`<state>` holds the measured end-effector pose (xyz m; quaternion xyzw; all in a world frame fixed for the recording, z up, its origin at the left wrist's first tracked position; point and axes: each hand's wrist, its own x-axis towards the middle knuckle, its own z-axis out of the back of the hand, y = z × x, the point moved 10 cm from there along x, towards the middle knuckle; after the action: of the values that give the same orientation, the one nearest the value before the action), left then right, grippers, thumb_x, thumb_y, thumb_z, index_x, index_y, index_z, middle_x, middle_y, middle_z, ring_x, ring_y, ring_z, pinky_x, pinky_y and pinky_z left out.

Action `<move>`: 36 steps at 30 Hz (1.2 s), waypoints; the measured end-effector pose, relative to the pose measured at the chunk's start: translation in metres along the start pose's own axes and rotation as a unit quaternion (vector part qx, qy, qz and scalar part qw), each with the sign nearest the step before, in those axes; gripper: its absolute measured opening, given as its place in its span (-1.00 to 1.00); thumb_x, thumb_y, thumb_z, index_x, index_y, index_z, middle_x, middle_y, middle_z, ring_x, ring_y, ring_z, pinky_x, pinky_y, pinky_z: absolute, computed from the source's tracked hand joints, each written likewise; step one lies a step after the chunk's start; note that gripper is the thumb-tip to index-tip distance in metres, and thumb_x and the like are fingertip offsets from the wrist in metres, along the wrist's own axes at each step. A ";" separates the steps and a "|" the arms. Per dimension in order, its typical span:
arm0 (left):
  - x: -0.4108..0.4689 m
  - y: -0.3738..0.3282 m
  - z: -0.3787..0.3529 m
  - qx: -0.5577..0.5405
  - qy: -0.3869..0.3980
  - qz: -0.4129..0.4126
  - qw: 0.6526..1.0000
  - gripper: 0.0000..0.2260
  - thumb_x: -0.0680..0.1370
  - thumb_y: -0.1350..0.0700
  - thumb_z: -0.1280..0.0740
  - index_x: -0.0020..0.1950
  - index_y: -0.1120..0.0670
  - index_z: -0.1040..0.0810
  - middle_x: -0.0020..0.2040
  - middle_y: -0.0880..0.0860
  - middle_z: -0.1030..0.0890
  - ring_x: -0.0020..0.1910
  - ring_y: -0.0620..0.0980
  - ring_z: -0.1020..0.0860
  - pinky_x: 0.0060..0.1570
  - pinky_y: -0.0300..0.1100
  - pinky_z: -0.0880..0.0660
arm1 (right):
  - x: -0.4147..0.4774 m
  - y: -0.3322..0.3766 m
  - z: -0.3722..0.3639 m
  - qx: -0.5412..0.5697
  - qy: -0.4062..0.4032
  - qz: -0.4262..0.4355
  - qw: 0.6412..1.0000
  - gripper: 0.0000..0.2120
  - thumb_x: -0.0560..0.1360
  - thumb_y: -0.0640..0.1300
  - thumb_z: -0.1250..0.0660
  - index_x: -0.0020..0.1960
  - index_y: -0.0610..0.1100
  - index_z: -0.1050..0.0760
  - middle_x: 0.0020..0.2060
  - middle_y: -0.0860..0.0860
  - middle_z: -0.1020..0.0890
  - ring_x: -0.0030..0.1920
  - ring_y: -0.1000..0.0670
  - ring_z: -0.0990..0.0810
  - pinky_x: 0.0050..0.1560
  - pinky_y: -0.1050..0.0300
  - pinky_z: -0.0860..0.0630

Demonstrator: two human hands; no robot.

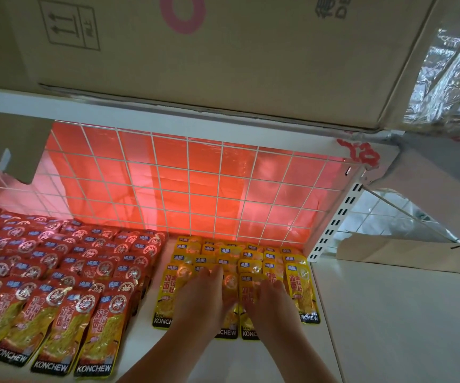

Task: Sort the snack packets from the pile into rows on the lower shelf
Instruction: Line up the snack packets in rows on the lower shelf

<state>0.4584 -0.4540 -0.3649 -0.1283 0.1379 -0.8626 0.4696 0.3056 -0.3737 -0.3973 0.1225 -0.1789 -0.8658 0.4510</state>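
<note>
Yellow KONCHEW snack packets (302, 288) lie in overlapping rows on the right part of the white lower shelf (146, 341). Red KONCHEW packets (66, 288) fill the left part in several overlapping rows. My left hand (201, 297) lies flat on the yellow packets, fingers straight and pointing toward the back. My right hand (271, 302) lies flat beside it on the neighbouring yellow packets, fingers also stretched forward. Both hands press on the packets; neither grips one. The packets under my palms are partly hidden.
A white wire grid (195, 183) with red sheeting behind it closes the back of the shelf. A large cardboard box (195, 56) sits on the upper shelf overhead. A white slotted upright (336, 219) and a white side panel (400, 322) bound the right side.
</note>
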 end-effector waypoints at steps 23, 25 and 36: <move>0.003 -0.067 0.222 -0.116 -0.165 -0.229 0.952 -0.62 0.51 -0.27 -0.29 0.18 -0.08 -0.59 0.04 -0.14 -0.61 0.08 -0.11 -0.55 0.06 -0.16 -0.46 | -0.020 0.128 0.226 0.163 -0.202 0.223 0.940 -0.87 0.50 -0.03 -0.48 -0.06 -0.03 -0.56 -0.08 0.11 -0.53 -0.11 0.17 -0.54 -0.16 0.25 -0.42; -0.003 -0.083 0.263 -0.134 -0.191 -0.256 0.938 -0.65 0.51 -0.24 -0.31 0.14 -0.05 -0.61 0.03 -0.13 -0.62 0.07 -0.09 -0.56 0.08 -0.11 -0.49 | -0.036 0.149 0.261 0.173 -0.228 0.249 0.925 -0.89 0.49 -0.09 -0.49 -0.07 -0.06 -0.57 -0.09 0.08 -0.55 -0.11 0.12 -0.56 -0.13 0.19 -0.45; -0.028 -0.180 0.383 -0.261 -0.234 -0.383 0.855 -0.74 0.50 -0.25 -0.35 0.12 -0.19 -0.54 0.02 -0.27 -0.54 0.07 -0.35 -0.48 0.03 -0.46 -0.34 | -0.132 0.164 0.429 0.111 -0.406 0.231 0.877 -0.82 0.42 0.12 -0.34 -0.04 0.08 -0.53 -0.06 0.16 -0.58 -0.02 0.18 -0.56 -0.06 0.19 -0.53</move>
<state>0.4679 -0.3816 0.0534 -0.4866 0.1845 -0.8511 0.0701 0.3404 -0.2663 0.0674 -0.2353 -0.4646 -0.6853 0.5091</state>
